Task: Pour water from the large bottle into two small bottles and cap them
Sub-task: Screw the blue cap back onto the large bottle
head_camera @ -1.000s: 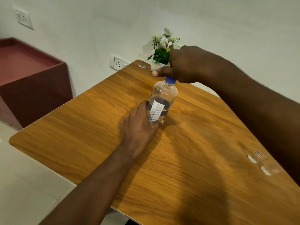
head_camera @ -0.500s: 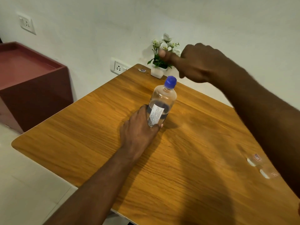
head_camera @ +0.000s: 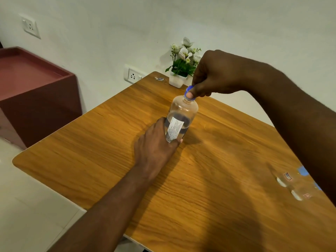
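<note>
The big bottle (head_camera: 181, 120) stands up straight on the wooden tabletop (head_camera: 227, 188), a bit past the middle, toward the far corner. It is clear, with water in its lower part and a white label on its side. A blue cap (head_camera: 189, 90) sits on top of it.

The left hand (head_camera: 156, 148) rests on the tabletop. Its fingers and thumb are curled round the bottom of the big bottle and hold it. The right hand (head_camera: 218, 75) comes from above. Its thumb and fingers are bent in tight and pinch the blue cap. I cannot tell if the cap is tight or loose.

Two small bottles (head_camera: 286, 178) are side by side near the right edge of the tabletop, far from the big bottle. They are clear and blurry, and the right arm hides part of them.

A plant (head_camera: 181, 60) in a white pot is at the far corner. A wall plug (head_camera: 132, 75) is on the wall just behind that corner. A dark red box (head_camera: 36, 91) stands on the floor off the left side.
</note>
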The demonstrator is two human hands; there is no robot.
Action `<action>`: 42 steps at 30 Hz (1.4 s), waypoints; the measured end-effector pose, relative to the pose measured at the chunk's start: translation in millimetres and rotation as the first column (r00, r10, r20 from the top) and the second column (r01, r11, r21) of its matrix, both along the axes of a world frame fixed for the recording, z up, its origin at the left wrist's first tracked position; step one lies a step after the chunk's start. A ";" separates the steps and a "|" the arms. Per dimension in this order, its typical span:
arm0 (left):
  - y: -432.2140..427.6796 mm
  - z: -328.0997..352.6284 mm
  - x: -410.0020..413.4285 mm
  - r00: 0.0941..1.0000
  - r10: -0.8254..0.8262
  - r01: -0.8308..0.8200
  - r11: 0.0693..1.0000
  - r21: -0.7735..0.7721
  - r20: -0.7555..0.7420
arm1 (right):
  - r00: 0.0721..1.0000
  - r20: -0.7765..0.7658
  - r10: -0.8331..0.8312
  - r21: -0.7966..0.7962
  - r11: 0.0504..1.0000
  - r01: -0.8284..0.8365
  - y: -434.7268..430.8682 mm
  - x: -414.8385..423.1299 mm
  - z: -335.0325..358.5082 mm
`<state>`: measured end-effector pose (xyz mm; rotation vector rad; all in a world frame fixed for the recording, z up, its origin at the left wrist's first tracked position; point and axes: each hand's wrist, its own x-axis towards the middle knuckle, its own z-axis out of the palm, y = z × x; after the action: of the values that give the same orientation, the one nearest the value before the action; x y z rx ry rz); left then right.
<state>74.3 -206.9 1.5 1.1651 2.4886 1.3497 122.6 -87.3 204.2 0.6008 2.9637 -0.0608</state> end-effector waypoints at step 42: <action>2.5 -0.3 0.1 1.000 -0.008 0.008 1.000 -0.004 -0.006 | 0.998 -0.025 -0.051 0.135 0.989 0.054 -6.0 -9.1 -13.5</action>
<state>74.4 -204.4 1.1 1.1790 2.4873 1.3399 113.5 -93.3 190.7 0.6986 2.9912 0.1316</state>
